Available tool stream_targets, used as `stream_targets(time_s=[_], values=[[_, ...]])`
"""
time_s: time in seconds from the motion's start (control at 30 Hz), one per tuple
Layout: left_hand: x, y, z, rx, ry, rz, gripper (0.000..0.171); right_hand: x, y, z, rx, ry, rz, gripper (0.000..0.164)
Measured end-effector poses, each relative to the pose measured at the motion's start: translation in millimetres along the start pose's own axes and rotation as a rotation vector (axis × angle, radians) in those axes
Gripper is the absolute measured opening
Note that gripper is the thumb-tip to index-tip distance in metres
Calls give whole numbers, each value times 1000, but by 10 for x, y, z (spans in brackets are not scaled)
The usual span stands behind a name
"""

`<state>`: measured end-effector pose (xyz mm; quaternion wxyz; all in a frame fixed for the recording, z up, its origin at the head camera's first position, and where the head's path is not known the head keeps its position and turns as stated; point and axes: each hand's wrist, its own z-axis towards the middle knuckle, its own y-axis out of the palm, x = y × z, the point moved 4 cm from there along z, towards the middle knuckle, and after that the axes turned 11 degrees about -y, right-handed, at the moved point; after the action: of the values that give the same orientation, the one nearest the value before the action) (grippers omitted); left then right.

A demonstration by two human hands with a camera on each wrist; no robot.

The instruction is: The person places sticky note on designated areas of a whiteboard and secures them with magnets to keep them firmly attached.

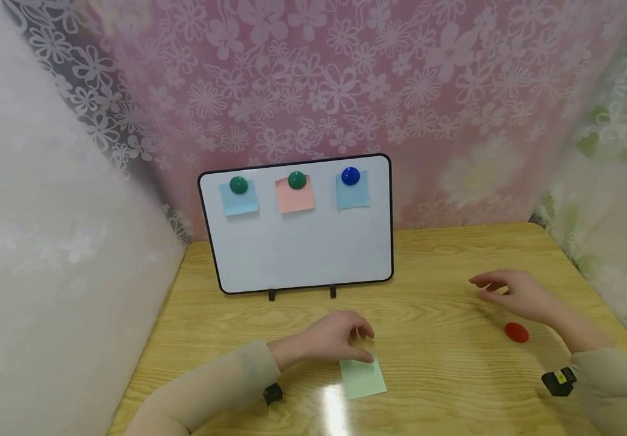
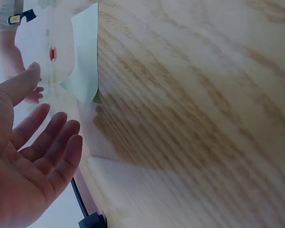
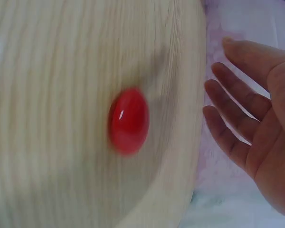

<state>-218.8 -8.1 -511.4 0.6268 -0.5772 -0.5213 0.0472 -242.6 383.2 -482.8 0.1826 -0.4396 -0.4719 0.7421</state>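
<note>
A pale green sticky note (image 1: pixel 364 378) lies on the table, one end lifting off the wood in the left wrist view. My left hand (image 1: pixel 335 336) is just above its far end, fingers loosely bent and thumb overlapping the note in the head view. The left wrist view shows the palm and fingers (image 2: pixel 54 142) apart from the paper, holding nothing. On the right, a red round magnet (image 1: pixel 517 332) sits on the table. My right hand (image 1: pixel 520 295) hovers just beyond it, fingers relaxed and nothing in them; the magnet (image 3: pixel 129 121) is separate from that hand in the right wrist view.
A black-framed whiteboard (image 1: pixel 308 254) stands on small black feet at the back. Along its top, green magnets (image 1: pixel 239 185) hold a blue note (image 1: pixel 241 204) and a pink note (image 1: pixel 295 201); a blue magnet (image 1: pixel 351 176) holds another blue note (image 1: pixel 353 197). Floral curtains surround the wooden table (image 1: pixel 444 375).
</note>
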Motion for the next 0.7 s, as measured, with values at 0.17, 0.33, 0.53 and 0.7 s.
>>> stream_targets(time_s=[0.17,0.33,0.53,0.7], values=[[-11,32,-7,-24,21,33,43,119,-23,-249,-48,67,43,39],[-95,67,-21,-44,9,16,43,173,-22,-459,-65,92,60,42],[-89,51,-60,-27,11,40,44,258,-32,-671,-91,131,36,47],[-47,46,-98,-20,5,55,46,289,-22,-738,-133,181,32,52]])
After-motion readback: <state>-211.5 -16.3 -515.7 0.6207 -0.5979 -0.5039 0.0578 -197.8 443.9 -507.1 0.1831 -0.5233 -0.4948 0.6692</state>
